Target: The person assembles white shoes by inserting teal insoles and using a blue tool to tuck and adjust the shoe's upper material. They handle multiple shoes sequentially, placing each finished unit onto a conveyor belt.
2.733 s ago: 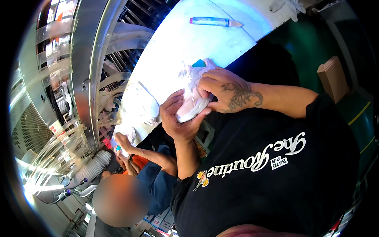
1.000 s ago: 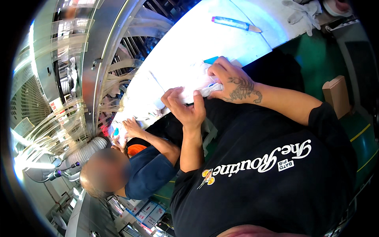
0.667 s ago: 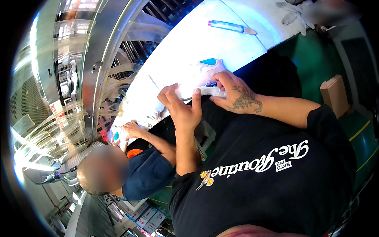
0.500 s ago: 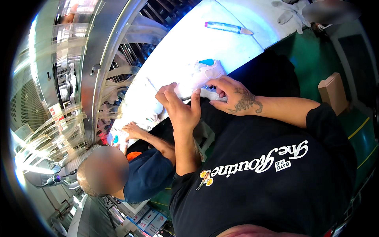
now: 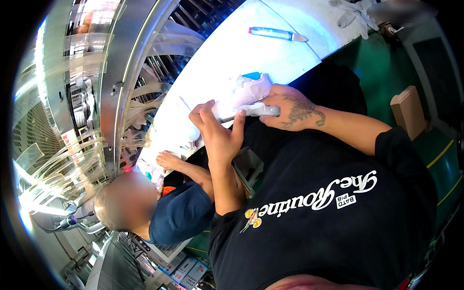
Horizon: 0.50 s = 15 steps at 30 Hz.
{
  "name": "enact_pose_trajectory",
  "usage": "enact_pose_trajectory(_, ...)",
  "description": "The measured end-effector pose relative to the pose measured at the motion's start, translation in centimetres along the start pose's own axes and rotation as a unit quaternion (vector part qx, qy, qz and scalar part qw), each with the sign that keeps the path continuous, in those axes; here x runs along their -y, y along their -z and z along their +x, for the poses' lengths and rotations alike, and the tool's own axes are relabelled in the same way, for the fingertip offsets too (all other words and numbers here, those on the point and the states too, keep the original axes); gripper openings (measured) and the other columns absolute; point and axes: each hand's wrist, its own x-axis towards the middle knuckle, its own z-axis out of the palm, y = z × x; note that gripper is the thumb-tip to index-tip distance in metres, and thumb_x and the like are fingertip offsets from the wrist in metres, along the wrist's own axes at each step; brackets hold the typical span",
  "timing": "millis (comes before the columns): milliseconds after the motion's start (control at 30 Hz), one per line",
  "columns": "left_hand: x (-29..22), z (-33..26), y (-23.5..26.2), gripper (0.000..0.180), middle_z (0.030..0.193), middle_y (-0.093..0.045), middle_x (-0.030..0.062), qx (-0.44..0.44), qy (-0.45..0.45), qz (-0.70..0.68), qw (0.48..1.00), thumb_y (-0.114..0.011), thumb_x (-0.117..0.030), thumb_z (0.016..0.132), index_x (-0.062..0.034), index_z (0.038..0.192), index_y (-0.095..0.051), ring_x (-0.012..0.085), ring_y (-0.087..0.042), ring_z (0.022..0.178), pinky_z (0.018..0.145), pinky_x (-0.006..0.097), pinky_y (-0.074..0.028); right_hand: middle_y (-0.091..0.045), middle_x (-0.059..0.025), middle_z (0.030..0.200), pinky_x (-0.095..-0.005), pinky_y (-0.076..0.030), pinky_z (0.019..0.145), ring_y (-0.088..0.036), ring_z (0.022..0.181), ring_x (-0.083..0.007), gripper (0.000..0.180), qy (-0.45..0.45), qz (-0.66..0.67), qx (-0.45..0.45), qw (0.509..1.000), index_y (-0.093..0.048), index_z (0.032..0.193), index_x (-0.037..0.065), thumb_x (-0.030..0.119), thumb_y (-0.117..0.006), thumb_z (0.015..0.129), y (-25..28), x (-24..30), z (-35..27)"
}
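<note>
A pale pink and white sneaker (image 5: pixel 249 92) with a teal patch at its opening lies tilted on its side above the near edge of the bench. Its thick grey-white sole (image 5: pixel 256 110) faces me. My left hand (image 5: pixel 218 130) grips one end, thumb against the sole and fingers over the upper. Around the other end closes my right hand (image 5: pixel 289 108), whose fingertips are mostly hidden behind the shoe. Farther up the bench, apart from both hands, lies a brush-like marker pen (image 5: pixel 275 34) with a pale tip.
The white bench (image 5: pixel 232 53) runs diagonally under bluish light. Beyond it stands machinery with clear plastic strips (image 5: pixel 140 92). To my left a co-worker's hand (image 5: pixel 169 160) rests near another shoe. Gloves (image 5: pixel 355 17) lie at the far right; a cardboard box (image 5: pixel 408 112) stands on the green floor.
My right hand has shifted its hold at the shoe's end, fingers moving behind it, so more of the sole shows. The left hand stays nearly in place. The co-worker's hand has moved slightly.
</note>
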Motion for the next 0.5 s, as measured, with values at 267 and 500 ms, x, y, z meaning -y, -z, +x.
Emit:
enact_pose_trajectory(267, -0.6, -0.1, 0.3, 0.079, 0.133, -0.043, 0.0321, 0.011, 0.008, 0.021, 1.0, -0.095, -0.027, 0.082, 0.0097, 0.135, -0.05, 0.0479, -0.051, 0.123, 0.105, 0.053, -0.049, -0.062, -0.0149, 0.122, -0.0455, -0.054, 0.104, -0.062, 0.117, -0.0343, 0.059, 0.187, -0.043, -0.146, 0.97, -0.068, 0.134, 0.004, 0.014, -0.09, 0.079, -0.9, 2.0, 0.9)
enact_pose_trajectory(500, -0.9, 0.6, 1.0, 0.083, 0.135, -0.042, 0.0331, 0.047, 0.02, 0.024, 0.998, -0.096, -0.027, 0.08, 0.0076, 0.139, -0.049, 0.0504, -0.051, 0.126, 0.105, 0.053, -0.051, -0.061, -0.0113, 0.1, -0.0462, -0.053, 0.091, -0.062, 0.106, -0.0342, 0.037, 0.187, -0.077, -0.136, 0.97, -0.064, 0.103, 0.006, 0.013, -0.091, 0.077, -2.1, 2.1, 2.9)
